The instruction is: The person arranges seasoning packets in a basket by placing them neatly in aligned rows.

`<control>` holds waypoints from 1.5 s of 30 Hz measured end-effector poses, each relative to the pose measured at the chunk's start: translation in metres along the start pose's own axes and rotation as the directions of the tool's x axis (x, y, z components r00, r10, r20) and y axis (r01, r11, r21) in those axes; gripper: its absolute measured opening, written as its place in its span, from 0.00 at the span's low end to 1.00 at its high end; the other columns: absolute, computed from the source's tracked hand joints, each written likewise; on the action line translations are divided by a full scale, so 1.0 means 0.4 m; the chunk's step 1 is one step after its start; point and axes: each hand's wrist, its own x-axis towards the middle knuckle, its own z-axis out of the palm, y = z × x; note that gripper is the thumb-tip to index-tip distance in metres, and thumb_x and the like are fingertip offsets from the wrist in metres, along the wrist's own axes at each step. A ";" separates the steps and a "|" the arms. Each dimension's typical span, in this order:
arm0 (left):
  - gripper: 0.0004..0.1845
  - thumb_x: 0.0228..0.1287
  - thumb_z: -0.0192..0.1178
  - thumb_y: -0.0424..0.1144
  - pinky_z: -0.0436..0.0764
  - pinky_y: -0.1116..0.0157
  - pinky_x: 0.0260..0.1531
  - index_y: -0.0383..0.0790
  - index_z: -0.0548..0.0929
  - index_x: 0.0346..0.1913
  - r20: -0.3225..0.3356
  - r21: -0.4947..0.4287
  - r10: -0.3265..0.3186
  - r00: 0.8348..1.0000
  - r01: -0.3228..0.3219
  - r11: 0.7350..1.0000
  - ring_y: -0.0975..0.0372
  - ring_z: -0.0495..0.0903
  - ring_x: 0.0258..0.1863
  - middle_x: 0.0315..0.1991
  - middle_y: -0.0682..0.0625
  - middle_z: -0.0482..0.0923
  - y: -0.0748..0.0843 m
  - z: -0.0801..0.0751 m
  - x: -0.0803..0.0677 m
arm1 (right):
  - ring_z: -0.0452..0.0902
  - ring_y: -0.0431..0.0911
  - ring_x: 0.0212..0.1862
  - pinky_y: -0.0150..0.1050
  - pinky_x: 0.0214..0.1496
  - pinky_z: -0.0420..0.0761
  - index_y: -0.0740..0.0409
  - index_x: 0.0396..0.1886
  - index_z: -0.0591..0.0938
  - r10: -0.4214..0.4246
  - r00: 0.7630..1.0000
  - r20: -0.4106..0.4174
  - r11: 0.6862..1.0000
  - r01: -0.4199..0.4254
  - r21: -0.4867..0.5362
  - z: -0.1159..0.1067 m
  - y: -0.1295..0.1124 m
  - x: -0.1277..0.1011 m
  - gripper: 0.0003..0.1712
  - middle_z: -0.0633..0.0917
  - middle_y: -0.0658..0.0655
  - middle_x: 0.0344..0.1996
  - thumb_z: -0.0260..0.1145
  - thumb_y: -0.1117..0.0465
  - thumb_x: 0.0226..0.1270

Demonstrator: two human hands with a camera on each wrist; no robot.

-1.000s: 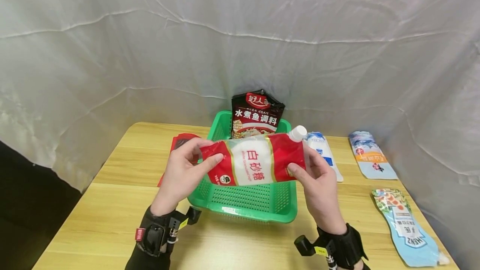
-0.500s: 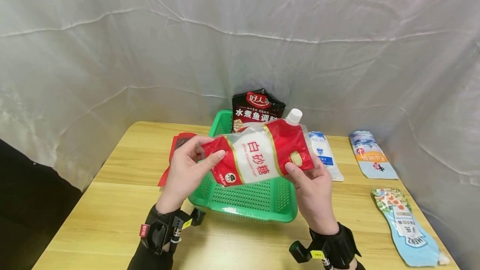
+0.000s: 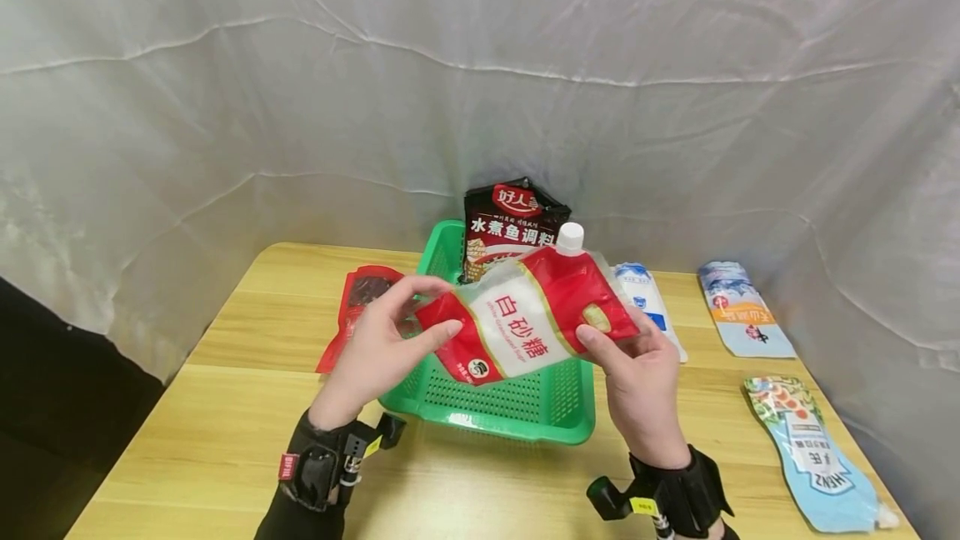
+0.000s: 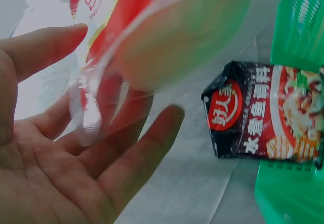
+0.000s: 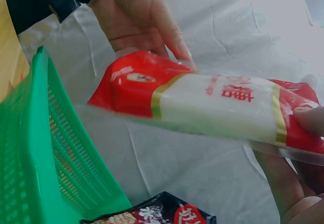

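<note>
A spouted pouch of white granulated sugar (image 3: 517,319), red and white with a white screw cap, is held tilted above the green basket (image 3: 480,407). My left hand (image 3: 378,344) holds its bottom end, thumb on the printed front and fingers behind; in the left wrist view the fingers (image 4: 147,148) spread behind the clear edge. My right hand (image 3: 645,382) grips the other end below the cap, thumb on the red front. A black seasoning packet (image 3: 510,227) stands upright at the back of the basket, also seen beyond the sugar pouch in the left wrist view.
A red packet (image 3: 352,315) lies left of the basket on the wooden table (image 3: 225,432). To the right are a white and blue pouch (image 3: 645,302), a blue and orange pouch (image 3: 746,311) and a light blue Heinz pouch (image 3: 813,461). Grey cloth (image 3: 480,90) hangs behind.
The sugar pouch has turned clockwise, its cap end swinging leftward and its bottom end dropping lower. Both hands have shifted slightly with it. The things on the table and in the basket stay put.
</note>
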 end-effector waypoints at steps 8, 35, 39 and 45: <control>0.29 0.63 0.75 0.37 0.82 0.51 0.58 0.46 0.80 0.66 0.016 0.098 0.126 0.992 -0.127 0.987 0.59 0.78 0.62 0.62 0.54 0.81 0.006 0.015 0.000 | 0.87 0.49 0.50 0.41 0.50 0.88 0.65 0.62 0.82 -0.035 0.999 -0.008 0.990 0.034 -0.140 0.000 -0.010 -0.007 0.23 0.89 0.56 0.51 0.72 0.73 0.67; 0.20 0.61 0.76 0.35 0.88 0.60 0.46 0.44 0.84 0.56 0.056 0.157 0.189 0.980 -0.195 0.968 0.62 0.83 0.48 0.49 0.55 0.86 0.008 0.069 0.004 | 0.88 0.41 0.38 0.33 0.38 0.88 0.65 0.50 0.88 -0.348 0.872 0.343 0.847 0.450 -0.284 0.022 0.036 -0.014 0.22 0.91 0.57 0.43 0.75 0.82 0.55; 0.17 0.60 0.75 0.33 0.87 0.61 0.47 0.42 0.87 0.52 0.021 0.159 0.203 0.979 -0.204 0.966 0.62 0.86 0.47 0.47 0.54 0.88 0.002 0.070 0.006 | 0.88 0.42 0.37 0.34 0.36 0.88 0.63 0.50 0.88 -0.315 0.874 0.370 0.834 0.441 -0.330 0.025 0.032 -0.015 0.21 0.91 0.61 0.42 0.76 0.79 0.56; 0.15 0.64 0.73 0.31 0.88 0.64 0.42 0.42 0.87 0.53 -0.015 0.151 0.178 0.984 -0.174 0.973 0.64 0.85 0.41 0.46 0.53 0.89 0.001 0.075 0.006 | 0.86 0.40 0.36 0.35 0.31 0.87 0.59 0.53 0.88 -0.260 0.869 0.421 0.770 0.450 -0.452 0.021 0.008 0.000 0.21 0.91 0.56 0.43 0.78 0.73 0.58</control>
